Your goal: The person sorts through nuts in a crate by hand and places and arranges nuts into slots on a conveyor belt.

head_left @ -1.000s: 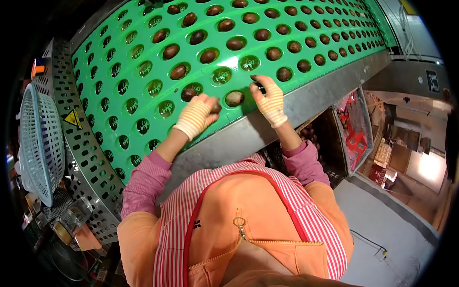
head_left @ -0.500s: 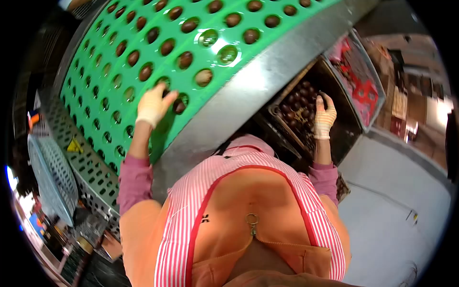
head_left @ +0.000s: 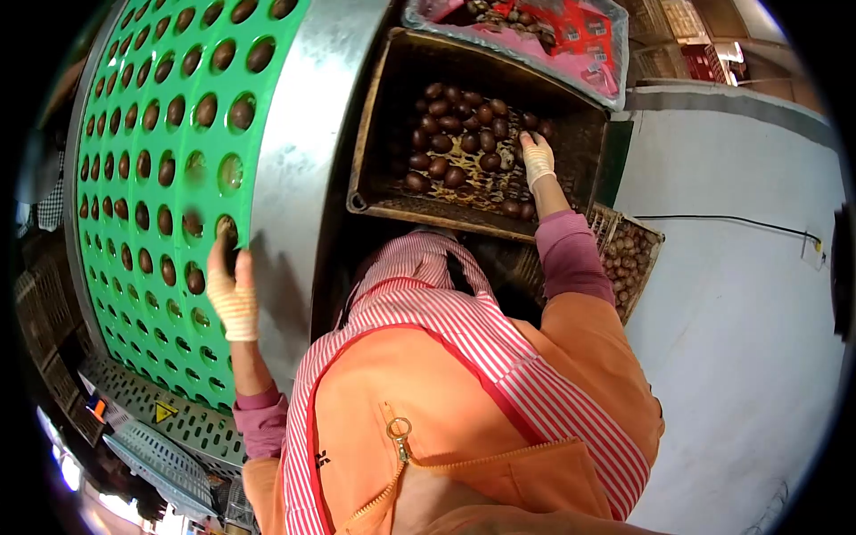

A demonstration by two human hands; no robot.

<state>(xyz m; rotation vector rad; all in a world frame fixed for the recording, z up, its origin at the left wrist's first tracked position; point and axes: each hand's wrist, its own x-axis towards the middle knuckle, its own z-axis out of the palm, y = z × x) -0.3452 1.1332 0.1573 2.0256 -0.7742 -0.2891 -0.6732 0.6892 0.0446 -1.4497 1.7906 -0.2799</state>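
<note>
My left hand (head_left: 234, 299), in a pale knit glove with bare fingertips, is at the near edge of a green panel (head_left: 183, 267) with rows of round holes. Its fingers and thumb close around a dark brown egg (head_left: 228, 234) beside a hole; they partly hide it. Many holes hold similar eggs, such as one brown egg (head_left: 242, 112); others are vacant. My right hand (head_left: 539, 162), gloved the same way, reaches into a worn brown crate (head_left: 446, 207). Its fingers are extended over the loose brown eggs (head_left: 470, 143), fingertips beside several of them; I see nothing held.
A smooth metal edge (head_left: 299, 152) borders the green panel. Behind the crate stands a grey bin (head_left: 428, 20) with pink and red plastic. A basket of brown round things (head_left: 631, 254) sits right of my body, beside a pale wall (head_left: 731, 294). Perforated metal (head_left: 160, 392) runs along the lower left.
The view has turned, so the crate is now more central. My left hand has shifted to holes at the panel's near edge. My right hand has moved across the crate.
</note>
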